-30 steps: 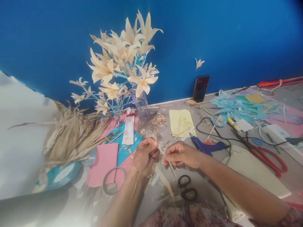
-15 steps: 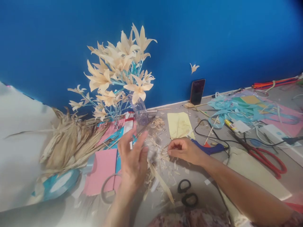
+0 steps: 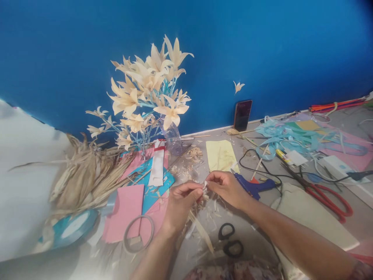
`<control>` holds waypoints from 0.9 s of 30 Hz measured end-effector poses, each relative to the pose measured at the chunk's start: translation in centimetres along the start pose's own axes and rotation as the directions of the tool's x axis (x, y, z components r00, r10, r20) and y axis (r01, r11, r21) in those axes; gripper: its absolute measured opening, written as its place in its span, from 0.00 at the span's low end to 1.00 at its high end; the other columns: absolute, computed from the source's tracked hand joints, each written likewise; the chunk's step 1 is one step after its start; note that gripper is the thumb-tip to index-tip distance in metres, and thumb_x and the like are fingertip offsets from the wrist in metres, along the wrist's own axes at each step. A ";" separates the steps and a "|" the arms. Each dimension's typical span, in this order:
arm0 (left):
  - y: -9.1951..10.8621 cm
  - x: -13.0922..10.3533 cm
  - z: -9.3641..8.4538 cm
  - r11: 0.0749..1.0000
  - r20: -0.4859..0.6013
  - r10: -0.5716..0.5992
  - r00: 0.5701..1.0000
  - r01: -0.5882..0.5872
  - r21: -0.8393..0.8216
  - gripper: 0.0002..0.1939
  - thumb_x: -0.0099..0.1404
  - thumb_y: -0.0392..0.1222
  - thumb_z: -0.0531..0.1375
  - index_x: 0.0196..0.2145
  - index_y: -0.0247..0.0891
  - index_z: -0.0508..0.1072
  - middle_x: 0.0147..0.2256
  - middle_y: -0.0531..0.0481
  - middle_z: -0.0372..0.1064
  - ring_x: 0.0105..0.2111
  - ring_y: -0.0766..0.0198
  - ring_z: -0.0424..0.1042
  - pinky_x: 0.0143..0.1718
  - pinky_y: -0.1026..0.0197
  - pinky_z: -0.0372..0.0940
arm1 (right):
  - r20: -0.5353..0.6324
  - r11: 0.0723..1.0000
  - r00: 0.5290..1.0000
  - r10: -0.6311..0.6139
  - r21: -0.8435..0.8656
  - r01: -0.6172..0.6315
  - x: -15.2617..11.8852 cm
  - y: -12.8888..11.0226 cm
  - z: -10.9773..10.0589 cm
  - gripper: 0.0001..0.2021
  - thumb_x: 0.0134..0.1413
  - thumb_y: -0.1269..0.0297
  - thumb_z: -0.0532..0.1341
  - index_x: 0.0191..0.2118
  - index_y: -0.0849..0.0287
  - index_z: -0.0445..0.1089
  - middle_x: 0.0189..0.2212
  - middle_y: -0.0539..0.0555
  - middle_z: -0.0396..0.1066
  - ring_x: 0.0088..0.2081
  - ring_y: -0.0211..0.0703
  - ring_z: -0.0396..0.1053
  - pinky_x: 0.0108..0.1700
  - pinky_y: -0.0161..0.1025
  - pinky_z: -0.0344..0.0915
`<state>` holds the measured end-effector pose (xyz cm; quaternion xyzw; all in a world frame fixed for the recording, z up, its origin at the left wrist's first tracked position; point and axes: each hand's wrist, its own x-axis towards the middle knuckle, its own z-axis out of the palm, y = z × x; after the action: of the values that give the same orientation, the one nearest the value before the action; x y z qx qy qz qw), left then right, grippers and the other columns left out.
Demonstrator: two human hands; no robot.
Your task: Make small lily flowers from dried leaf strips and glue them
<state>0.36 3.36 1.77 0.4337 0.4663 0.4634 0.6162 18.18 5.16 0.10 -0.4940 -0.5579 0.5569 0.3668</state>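
Observation:
In the middle of the table my left hand (image 3: 184, 202) and my right hand (image 3: 229, 189) meet fingertip to fingertip. Both are closed in a pinch around a small whitish piece (image 3: 204, 185), mostly covered by the fingers, so its kind is unclear. Pale husk scraps (image 3: 214, 210) lie beneath and around the hands. A longer dry husk strip (image 3: 204, 234) is just below my left hand. Close to my right hand lies a blue glue gun (image 3: 255, 186). Black-handled scissors (image 3: 231, 240) rest nearer to me, their blades hidden.
Cream husk flowers (image 3: 145, 85) stand in a clear vase (image 3: 174, 142) against the blue wall. Dry husks (image 3: 75, 179), pink sheets (image 3: 125, 212) and a tape roll (image 3: 125, 243) lie left. To the right are red-handled scissors (image 3: 330, 200), cords, blue ribbon (image 3: 291, 134) and a leaning phone (image 3: 243, 115).
My left hand has moved right and down from its open, raised position and now pinches at my right fingertips. My right hand has stayed nearly in place.

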 end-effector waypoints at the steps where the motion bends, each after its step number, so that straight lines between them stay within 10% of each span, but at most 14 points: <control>1: -0.3 0.0 0.5 0.999 -0.016 0.016 1.000 -0.016 0.036 0.05 0.53 0.39 0.69 0.26 0.35 0.79 0.22 0.52 0.70 0.23 0.67 0.66 0.28 0.64 0.62 | -0.003 1.000 1.000 0.009 0.021 -0.009 -0.1 0.1 0.3 0.09 0.51 0.60 0.63 0.30 0.62 0.71 0.23 0.49 0.68 0.25 0.36 0.61 0.27 0.33 0.56; 15: -1.6 -0.6 0.9 0.840 -0.018 0.257 0.966 -0.214 0.499 0.04 0.62 0.39 0.62 0.30 0.39 0.77 0.30 0.51 0.75 0.32 0.63 0.71 0.35 0.63 0.63 | 0.052 0.994 0.997 0.061 0.086 -0.065 -0.2 0.1 0.7 0.08 0.45 0.63 0.62 0.29 0.62 0.74 0.23 0.48 0.69 0.27 0.37 0.62 0.31 0.34 0.57; 27: -1.7 0.1 0.7 0.986 -0.074 0.015 0.997 -0.003 0.169 0.24 0.55 0.39 0.68 0.48 0.38 0.65 0.21 0.60 0.67 0.23 0.67 0.67 0.28 0.65 0.60 | 0.086 0.996 0.996 0.025 0.088 -0.032 0.0 0.5 0.6 0.08 0.49 0.63 0.63 0.31 0.62 0.75 0.24 0.49 0.70 0.26 0.36 0.62 0.29 0.33 0.56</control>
<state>1.34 3.06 0.25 0.4688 0.5248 0.4409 0.5571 17.67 4.96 -0.43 -0.4610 -0.5402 0.6070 0.3567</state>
